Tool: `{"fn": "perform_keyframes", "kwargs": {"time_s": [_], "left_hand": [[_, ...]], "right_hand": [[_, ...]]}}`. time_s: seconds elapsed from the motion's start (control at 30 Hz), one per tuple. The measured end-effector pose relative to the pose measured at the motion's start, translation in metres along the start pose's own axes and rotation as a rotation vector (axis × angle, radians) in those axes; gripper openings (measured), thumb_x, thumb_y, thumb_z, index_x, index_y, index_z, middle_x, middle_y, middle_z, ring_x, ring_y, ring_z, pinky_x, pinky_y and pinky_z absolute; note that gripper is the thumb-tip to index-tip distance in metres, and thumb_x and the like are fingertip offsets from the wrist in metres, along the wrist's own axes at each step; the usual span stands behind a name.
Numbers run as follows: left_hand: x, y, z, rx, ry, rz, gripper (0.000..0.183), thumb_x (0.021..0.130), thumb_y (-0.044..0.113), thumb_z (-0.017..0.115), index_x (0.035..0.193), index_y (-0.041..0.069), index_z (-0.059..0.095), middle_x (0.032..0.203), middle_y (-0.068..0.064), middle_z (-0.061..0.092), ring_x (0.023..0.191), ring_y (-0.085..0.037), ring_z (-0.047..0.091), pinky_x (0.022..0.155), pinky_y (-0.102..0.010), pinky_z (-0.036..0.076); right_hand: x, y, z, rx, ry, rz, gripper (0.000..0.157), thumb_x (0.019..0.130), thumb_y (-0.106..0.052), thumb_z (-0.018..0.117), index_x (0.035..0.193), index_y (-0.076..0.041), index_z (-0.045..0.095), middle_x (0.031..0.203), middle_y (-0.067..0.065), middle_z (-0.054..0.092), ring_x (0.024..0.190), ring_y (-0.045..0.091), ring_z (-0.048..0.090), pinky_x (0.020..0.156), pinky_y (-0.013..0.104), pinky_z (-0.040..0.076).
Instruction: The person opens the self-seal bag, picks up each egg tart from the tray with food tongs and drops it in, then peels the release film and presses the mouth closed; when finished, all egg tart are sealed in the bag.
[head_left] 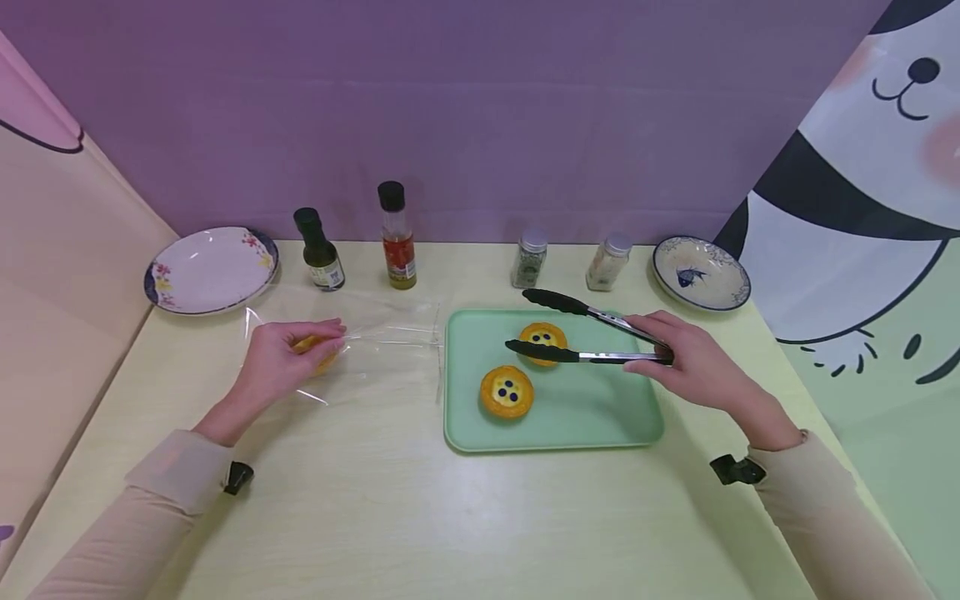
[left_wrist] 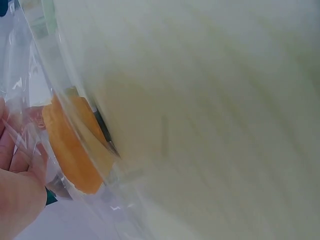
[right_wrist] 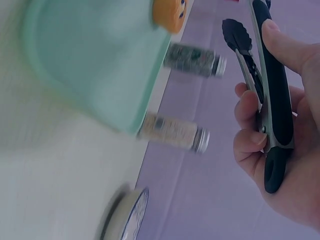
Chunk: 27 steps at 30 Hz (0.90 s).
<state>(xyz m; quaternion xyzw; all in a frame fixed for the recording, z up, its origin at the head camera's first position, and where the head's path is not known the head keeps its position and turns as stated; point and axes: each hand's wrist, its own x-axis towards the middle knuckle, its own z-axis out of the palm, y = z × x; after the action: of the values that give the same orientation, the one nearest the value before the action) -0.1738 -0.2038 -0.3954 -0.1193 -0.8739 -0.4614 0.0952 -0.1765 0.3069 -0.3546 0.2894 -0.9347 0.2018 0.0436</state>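
Note:
My left hand grips a clear plastic bag at its left end. Inside the bag is an egg tart, mostly hidden behind the fingers in the head view. The bag stretches right toward a mint green tray. On that tray lie two egg tarts, a front tart and a back tart, each with dark dots on top. In my right hand are black-tipped metal tongs, spread apart above the tray. One tong tip overlaps the back tart in the head view.
Along the back stand a flowered oval plate, a dark green bottle, a red-labelled bottle, two spice jars, one with green contents and one pale, and a small fish-patterned dish. A purple wall rises behind.

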Motion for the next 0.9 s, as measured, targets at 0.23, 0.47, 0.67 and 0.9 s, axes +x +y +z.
{"fn": "perform_keyframes", "kwargs": {"time_s": [0.23, 0.47, 0.67, 0.9], "left_hand": [[-0.002, 0.005, 0.000, 0.021, 0.010, -0.002, 0.014, 0.078, 0.000, 0.074, 0.092, 0.000, 0.074, 0.097, -0.015, 0.071, 0.096, -0.010, 0.067, 0.081, -0.025, 0.052], [-0.001, 0.002, -0.001, 0.004, 0.002, -0.007, 0.016, 0.078, 0.001, 0.074, 0.093, 0.001, 0.074, 0.098, -0.015, 0.071, 0.099, -0.018, 0.066, 0.082, -0.024, 0.051], [0.004, -0.026, 0.004, -0.005, 0.008, -0.014, 0.018, 0.077, 0.002, 0.075, 0.094, 0.004, 0.075, 0.098, -0.011, 0.072, 0.098, -0.005, 0.065, 0.081, -0.021, 0.051], [0.002, -0.011, 0.001, -0.011, 0.002, -0.007, 0.017, 0.077, 0.001, 0.075, 0.094, 0.002, 0.074, 0.098, -0.016, 0.071, 0.095, 0.003, 0.064, 0.081, -0.018, 0.051]], "right_hand": [[-0.020, 0.019, -0.003, -0.019, -0.015, 0.020, 0.054, 0.077, -0.023, 0.077, 0.125, -0.008, 0.057, 0.089, -0.007, 0.051, 0.059, 0.002, 0.042, 0.054, 0.020, 0.038], [-0.030, 0.028, 0.004, 0.001, -0.023, 0.040, 0.054, 0.078, -0.023, 0.077, 0.125, -0.007, 0.057, 0.087, -0.007, 0.050, 0.058, 0.002, 0.042, 0.052, 0.020, 0.037], [-0.031, 0.036, 0.012, 0.017, -0.024, 0.039, 0.054, 0.078, -0.024, 0.077, 0.125, -0.006, 0.057, 0.086, -0.006, 0.050, 0.057, 0.003, 0.041, 0.053, 0.020, 0.037], [-0.027, 0.043, 0.022, 0.024, -0.034, 0.029, 0.053, 0.079, -0.025, 0.076, 0.124, -0.003, 0.058, 0.097, 0.006, 0.058, 0.058, 0.003, 0.042, 0.053, 0.020, 0.037]]}}
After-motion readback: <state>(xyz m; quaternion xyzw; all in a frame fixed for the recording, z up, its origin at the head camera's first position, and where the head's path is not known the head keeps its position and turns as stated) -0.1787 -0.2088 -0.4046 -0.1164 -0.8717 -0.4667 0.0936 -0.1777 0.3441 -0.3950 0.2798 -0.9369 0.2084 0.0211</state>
